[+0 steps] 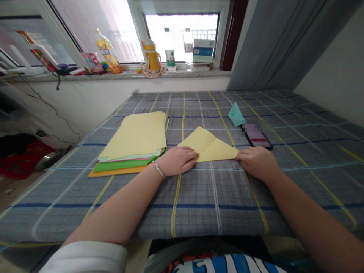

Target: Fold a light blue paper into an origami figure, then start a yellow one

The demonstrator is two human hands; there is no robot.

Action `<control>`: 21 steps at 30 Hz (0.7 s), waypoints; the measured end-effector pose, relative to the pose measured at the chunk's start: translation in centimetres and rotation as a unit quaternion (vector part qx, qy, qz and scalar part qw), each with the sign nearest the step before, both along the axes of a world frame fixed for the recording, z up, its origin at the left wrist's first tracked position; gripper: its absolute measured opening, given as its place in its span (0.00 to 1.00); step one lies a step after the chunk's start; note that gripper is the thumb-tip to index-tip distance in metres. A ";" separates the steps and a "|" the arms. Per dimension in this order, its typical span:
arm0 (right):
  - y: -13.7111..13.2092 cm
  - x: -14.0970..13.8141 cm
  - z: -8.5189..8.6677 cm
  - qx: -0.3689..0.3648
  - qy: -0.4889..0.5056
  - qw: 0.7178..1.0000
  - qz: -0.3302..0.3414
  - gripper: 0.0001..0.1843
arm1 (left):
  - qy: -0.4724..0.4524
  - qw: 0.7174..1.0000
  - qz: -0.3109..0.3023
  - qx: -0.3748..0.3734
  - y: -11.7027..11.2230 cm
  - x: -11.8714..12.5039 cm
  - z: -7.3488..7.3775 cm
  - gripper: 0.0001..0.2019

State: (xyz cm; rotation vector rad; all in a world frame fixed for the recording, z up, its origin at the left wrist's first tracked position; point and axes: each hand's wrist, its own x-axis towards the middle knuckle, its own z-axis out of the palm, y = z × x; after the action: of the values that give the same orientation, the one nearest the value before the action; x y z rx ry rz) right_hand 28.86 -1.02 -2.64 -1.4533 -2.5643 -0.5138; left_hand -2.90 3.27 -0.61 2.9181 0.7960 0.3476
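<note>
A pale yellow sheet of paper (209,146), folded into a triangle, lies on the grey checked cloth (199,197). My left hand (178,160), with a silver bracelet on the wrist, presses its closed fingers on the sheet's left near corner. My right hand (257,161) rests at the right tip of the triangle, its fingers curled down and pinching that corner.
A stack of coloured paper sheets (133,146), yellow on top, lies to the left. A folded teal paper piece (236,113) and a phone (258,138) lie behind my right hand. Bottles and boxes stand on the window sill (159,74).
</note>
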 end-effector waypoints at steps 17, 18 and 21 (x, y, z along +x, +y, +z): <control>0.3 -2.8 -0.3 0.036 0.112 0.993 0.022 0.18 | 0.016 0.995 0.051 0.081 -0.1 2.9 -2.6 0.16; 0.5 -2.7 -0.4 0.024 0.108 0.994 0.025 0.19 | 0.014 0.996 0.048 0.078 -0.1 3.0 -2.7 0.16; 1.0 -2.2 -0.9 0.000 0.100 0.995 0.027 0.17 | 0.013 0.997 0.044 0.069 0.0 3.0 -2.9 0.17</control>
State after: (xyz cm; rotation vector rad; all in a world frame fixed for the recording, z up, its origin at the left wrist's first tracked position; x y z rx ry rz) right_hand 26.67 -0.05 -3.54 -1.3552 -2.4391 -0.3412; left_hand 0.11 3.31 -3.50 3.0272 0.9428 0.3881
